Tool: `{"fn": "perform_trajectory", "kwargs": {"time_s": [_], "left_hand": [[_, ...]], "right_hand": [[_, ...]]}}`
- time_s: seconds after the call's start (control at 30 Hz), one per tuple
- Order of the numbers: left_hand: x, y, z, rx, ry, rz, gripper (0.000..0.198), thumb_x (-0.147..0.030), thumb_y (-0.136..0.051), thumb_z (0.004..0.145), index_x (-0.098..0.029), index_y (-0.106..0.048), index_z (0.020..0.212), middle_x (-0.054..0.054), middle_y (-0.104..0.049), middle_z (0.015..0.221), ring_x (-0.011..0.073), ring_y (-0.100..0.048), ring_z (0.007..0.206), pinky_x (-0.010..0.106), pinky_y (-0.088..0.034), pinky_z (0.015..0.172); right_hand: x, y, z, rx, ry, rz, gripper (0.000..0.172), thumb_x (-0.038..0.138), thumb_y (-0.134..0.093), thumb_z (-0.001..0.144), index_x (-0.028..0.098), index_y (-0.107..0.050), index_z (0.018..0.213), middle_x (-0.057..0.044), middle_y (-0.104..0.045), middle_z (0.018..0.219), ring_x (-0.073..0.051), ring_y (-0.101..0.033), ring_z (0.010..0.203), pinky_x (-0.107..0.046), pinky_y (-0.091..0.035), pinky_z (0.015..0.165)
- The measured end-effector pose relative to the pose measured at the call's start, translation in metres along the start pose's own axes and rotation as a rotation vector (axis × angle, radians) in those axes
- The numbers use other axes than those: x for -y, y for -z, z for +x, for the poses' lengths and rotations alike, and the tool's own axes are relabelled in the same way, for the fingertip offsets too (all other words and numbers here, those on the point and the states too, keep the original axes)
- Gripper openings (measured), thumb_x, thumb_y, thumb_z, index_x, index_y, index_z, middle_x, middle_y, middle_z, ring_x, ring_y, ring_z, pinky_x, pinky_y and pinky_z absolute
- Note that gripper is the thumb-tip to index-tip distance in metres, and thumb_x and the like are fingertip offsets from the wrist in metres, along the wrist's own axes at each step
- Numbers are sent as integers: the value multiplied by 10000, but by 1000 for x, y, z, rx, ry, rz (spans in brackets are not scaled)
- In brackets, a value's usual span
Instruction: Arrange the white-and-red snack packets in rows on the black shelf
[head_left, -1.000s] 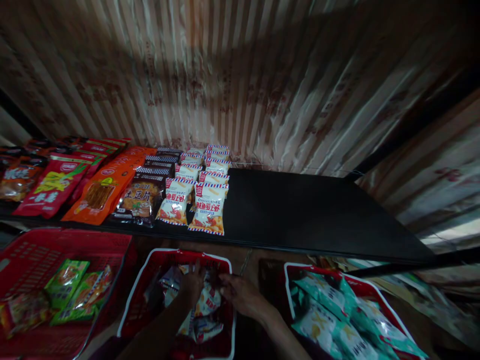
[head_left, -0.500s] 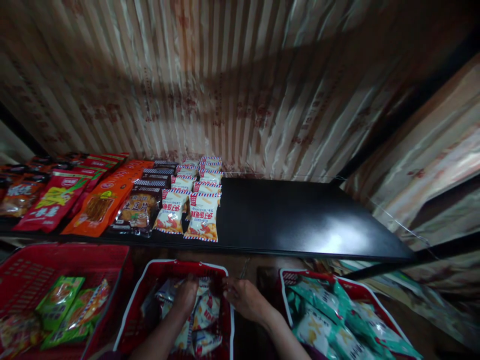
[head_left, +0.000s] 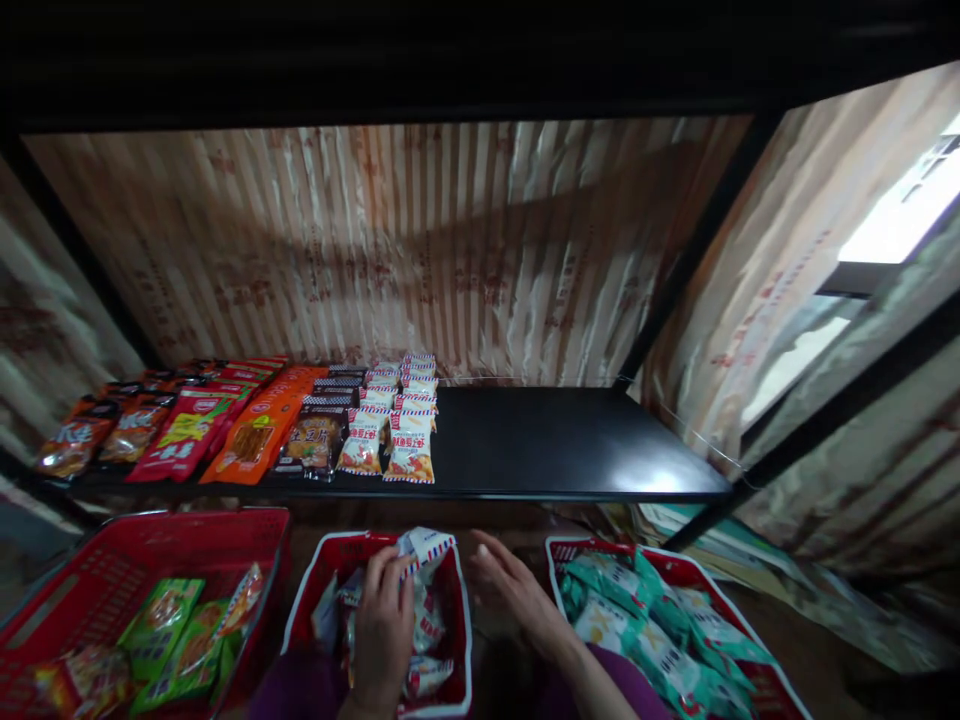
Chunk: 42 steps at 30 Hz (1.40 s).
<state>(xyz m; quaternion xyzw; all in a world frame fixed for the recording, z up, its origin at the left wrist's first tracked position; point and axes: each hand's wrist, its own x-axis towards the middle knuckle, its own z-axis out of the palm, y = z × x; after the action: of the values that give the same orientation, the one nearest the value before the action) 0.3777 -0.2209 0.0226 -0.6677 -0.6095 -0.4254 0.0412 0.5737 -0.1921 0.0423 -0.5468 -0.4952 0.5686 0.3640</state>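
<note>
My left hand (head_left: 384,615) is over the middle red basket (head_left: 466,660), its fingers closed on a small white snack bag (head_left: 427,546) with a red-and-blue striped edge. That bag is raised to about the level of the basket's back rim. Under the hand, more white snack bags (head_left: 429,620) lie in the basket, partly hidden by it. My right hand (head_left: 517,595) hovers just right of this basket, holding nothing, fingers stretched towards the bag and apart from it. Matching white bags (head_left: 411,446) stand in two rows on the black shelf (head_left: 540,450).
Left of the white rows, the shelf holds dark brown packs (head_left: 309,440), orange packs (head_left: 251,440), red packs (head_left: 184,430) and black-topped packs (head_left: 139,425). Another red basket (head_left: 67,570) with green packs is at left. A basket of teal bags (head_left: 637,620) is at right.
My left hand has lifted a white snack bag up from inside the middle basket. My right hand has come away from the basket's rim and its fingers have straightened. The view has tilted upward.
</note>
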Motion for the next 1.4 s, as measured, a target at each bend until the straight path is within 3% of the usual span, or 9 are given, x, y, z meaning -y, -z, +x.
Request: {"fn": "perform_trajectory", "kwargs": {"time_s": [0.1, 0.23, 0.43, 0.53, 0.7, 0.83, 1.07, 1.2, 1.4], "left_hand": [[-33, 15, -5, -120, -126, -77, 237, -141, -419, 883, -188, -647, 926, 82, -634, 964, 172, -641, 896, 291, -546, 773], [-66, 32, -14, -180, -256, -183, 224, -110, -449, 869, -183, -642, 954, 92, -625, 997, 169, -622, 930, 289, -540, 802], [-87, 59, -21, -82, -322, -350, 345, -53, -436, 841, -197, -601, 1109, 109, -593, 1151, 201, -559, 1112, 348, -494, 922], [-93, 70, -22, -14, -97, -557, 336, -141, -458, 853, -203, -561, 1167, 124, -552, 1226, 213, -560, 1111, 355, -494, 909], [-89, 76, -12, 10, 605, -939, 337, -308, -559, 812, -200, -527, 1129, 130, -580, 1172, 225, -562, 1109, 374, -466, 928], [-81, 85, 4, 27, 946, -1317, 391, -383, -564, 795, -214, -503, 1143, 140, -540, 1230, 246, -582, 1090, 382, -527, 826], [-68, 110, 22, 71, 652, -1318, 637, -203, -662, 673, -308, -466, 1270, 51, -476, 1368, 197, -494, 1205, 262, -445, 909], [-67, 115, 23, 212, 647, -1375, 494, -280, -687, 652, -217, -579, 1130, 69, -630, 1156, 195, -587, 1057, 276, -454, 870], [-61, 115, 24, 164, 652, -1267, 308, -393, -723, 626, -181, -607, 818, 7, -662, 761, 134, -621, 711, 236, -478, 680]], "right_hand": [[22, -18, -32, -18, 29, 377, 686, 614, -648, 685, 242, -513, 1245, -56, -651, 951, -202, -621, 862, -328, -503, 729], [43, -38, -63, -127, 17, 579, 653, 506, -757, 616, 234, -571, 1180, -26, -658, 868, -159, -595, 714, -289, -480, 646], [59, -29, -80, -318, 129, 673, 647, 326, -826, 499, 193, -607, 1093, 0, -667, 773, -152, -581, 647, -269, -457, 621], [65, -22, -85, -331, 214, 681, 615, 324, -806, 536, 205, -605, 1106, -20, -683, 861, -160, -592, 695, -279, -466, 651], [76, -24, -100, -297, 326, 640, 547, 356, -768, 614, 230, -613, 1122, -47, -669, 1040, -189, -611, 796, -311, -479, 715], [77, -31, -116, -271, 355, 596, 504, 368, -752, 653, 236, -620, 1122, -41, -677, 1027, -195, -614, 833, -316, -478, 752], [86, -37, -139, -150, 257, 616, 435, 351, -770, 648, 223, -669, 1052, -28, -704, 922, -163, -617, 761, -274, -483, 689], [96, -38, -145, -108, 186, 681, 353, 338, -777, 641, 203, -704, 958, -24, -714, 886, -140, -621, 738, -232, -495, 658], [89, -40, -145, -133, 11, 724, 252, 406, -705, 719, 194, -698, 854, -36, -722, 874, -166, -658, 771, -271, -527, 679]]}}
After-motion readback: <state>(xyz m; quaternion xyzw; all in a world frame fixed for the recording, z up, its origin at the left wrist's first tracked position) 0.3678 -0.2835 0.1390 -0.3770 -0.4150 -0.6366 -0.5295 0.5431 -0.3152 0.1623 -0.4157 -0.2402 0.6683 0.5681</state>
